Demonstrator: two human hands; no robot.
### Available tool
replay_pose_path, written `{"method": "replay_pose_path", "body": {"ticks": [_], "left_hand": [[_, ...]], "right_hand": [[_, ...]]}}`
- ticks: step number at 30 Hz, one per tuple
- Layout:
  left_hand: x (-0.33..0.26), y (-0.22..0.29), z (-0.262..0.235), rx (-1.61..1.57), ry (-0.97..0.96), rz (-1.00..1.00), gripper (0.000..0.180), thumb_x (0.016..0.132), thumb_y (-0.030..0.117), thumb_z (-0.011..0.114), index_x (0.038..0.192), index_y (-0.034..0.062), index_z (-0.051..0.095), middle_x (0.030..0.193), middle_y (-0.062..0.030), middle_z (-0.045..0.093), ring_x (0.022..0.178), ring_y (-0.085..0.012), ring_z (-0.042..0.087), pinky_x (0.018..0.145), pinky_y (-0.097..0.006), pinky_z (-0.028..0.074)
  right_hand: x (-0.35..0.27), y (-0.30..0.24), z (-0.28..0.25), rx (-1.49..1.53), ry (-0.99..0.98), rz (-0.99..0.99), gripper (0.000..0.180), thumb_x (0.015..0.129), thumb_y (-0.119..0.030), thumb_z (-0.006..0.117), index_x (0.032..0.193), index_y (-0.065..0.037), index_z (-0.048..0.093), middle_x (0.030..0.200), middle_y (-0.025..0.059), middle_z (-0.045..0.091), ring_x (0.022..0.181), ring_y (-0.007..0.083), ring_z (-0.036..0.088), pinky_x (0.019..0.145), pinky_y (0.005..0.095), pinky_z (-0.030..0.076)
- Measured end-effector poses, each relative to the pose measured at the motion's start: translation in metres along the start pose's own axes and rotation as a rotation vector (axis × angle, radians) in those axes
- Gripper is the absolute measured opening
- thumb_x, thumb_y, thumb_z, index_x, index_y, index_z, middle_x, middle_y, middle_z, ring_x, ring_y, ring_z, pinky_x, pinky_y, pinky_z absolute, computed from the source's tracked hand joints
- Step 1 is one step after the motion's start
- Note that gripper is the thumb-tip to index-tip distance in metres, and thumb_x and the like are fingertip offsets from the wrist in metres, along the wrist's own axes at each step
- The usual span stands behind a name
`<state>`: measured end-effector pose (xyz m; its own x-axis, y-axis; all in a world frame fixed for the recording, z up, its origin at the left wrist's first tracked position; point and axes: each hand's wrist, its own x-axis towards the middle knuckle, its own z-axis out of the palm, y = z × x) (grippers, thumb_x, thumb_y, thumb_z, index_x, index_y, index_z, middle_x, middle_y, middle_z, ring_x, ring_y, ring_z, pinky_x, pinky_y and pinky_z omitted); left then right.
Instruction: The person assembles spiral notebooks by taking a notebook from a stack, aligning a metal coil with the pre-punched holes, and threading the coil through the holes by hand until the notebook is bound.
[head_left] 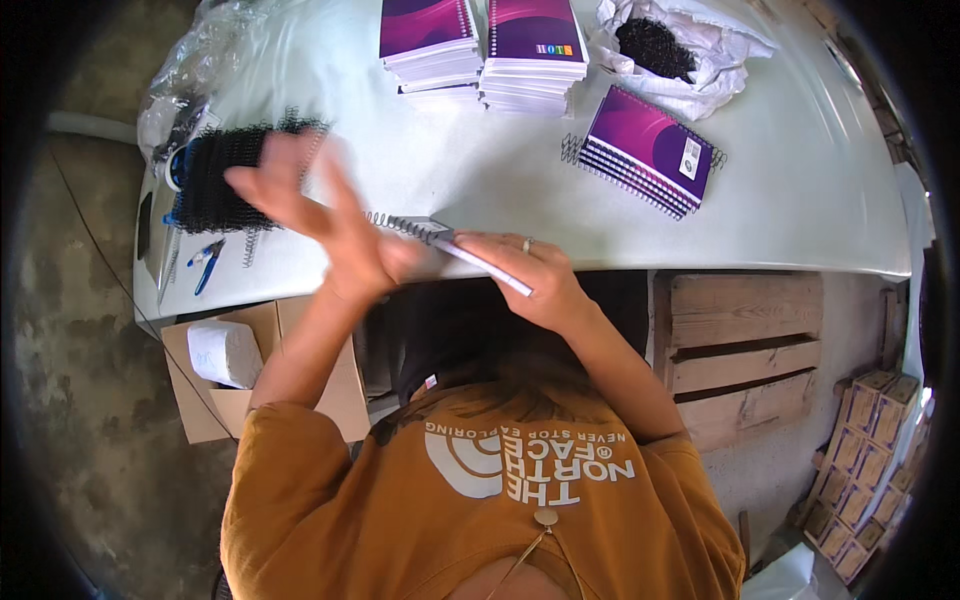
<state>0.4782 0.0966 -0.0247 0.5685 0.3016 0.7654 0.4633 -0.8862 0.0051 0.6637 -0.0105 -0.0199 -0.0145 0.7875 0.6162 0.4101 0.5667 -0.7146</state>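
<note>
My right hand (535, 275), with a ring on one finger, grips a thin notebook (490, 269) edge-on near the table's front edge. A dark spiral coil (385, 220) sticks out from the notebook's left end. My left hand (325, 215) is raised beside that coil, blurred by motion, its fingers spread apart. Its palm side is close to the coil; whether they touch I cannot tell. Behind the left hand lies a heap of black spiral coils (215, 180). Blue-handled pliers (207, 265) rest at the table's left front, with a loose coil (250, 248) beside them.
Two stacks of purple-covered notebooks (430, 55) stand at the back of the white table (440, 160). Bound notebooks (650, 145) are piled at right, near a white sack (715, 75) of black coils. Below the table are a cardboard box (320, 350) and a wooden crate (745, 310).
</note>
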Motion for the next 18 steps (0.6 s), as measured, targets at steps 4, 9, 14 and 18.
{"method": "replay_pose_path", "body": {"ticks": [4,9,14,18], "left_hand": [[-0.05,0.032,0.017,-0.233,-0.32,-0.031,0.116,0.07,0.082,0.04,0.137,-0.0114,0.022,0.14,-0.04,0.013,0.132,-0.0556,0.004,0.099,-0.069,0.0],[0.031,0.013,-0.01,0.027,0.014,0.171,0.115,0.067,0.084,0.039,0.138,-0.0057,0.027,0.142,-0.0389,0.005,0.132,-0.0569,0.002,0.1,-0.068,0.003],[-0.036,0.044,0.002,-0.291,-0.57,0.313,0.106,0.07,0.078,0.046,0.132,-0.0073,0.036,0.13,-0.0342,0.035,0.132,-0.0513,0.018,0.1,-0.066,0.014],[0.006,0.019,0.007,0.096,0.023,0.321,0.101,0.073,0.075,0.047,0.131,-0.0065,0.032,0.123,-0.0363,0.038,0.12,-0.0461,0.036,0.092,-0.068,0.025]], "right_hand": [[-0.006,0.006,0.002,-0.027,0.069,-0.004,0.038,0.074,0.012,0.057,0.109,0.0,0.062,0.105,0.0144,0.065,0.094,0.0285,0.065,0.08,0.0348,0.053],[-0.003,0.006,0.003,-0.06,0.013,-0.101,0.042,0.073,0.007,0.058,0.114,-0.001,0.058,0.107,0.0155,0.063,0.096,0.0286,0.063,0.079,0.0366,0.052],[-0.006,0.012,0.003,-0.004,0.057,0.065,0.06,0.075,0.008,0.057,0.132,-0.002,0.043,0.11,0.016,0.063,0.094,0.0317,0.064,0.079,0.0361,0.052],[-0.007,0.014,0.011,0.059,0.007,0.017,0.071,0.076,0.007,0.056,0.14,-0.007,0.031,0.114,0.0148,0.062,0.094,0.0328,0.063,0.076,0.0387,0.052]]}}
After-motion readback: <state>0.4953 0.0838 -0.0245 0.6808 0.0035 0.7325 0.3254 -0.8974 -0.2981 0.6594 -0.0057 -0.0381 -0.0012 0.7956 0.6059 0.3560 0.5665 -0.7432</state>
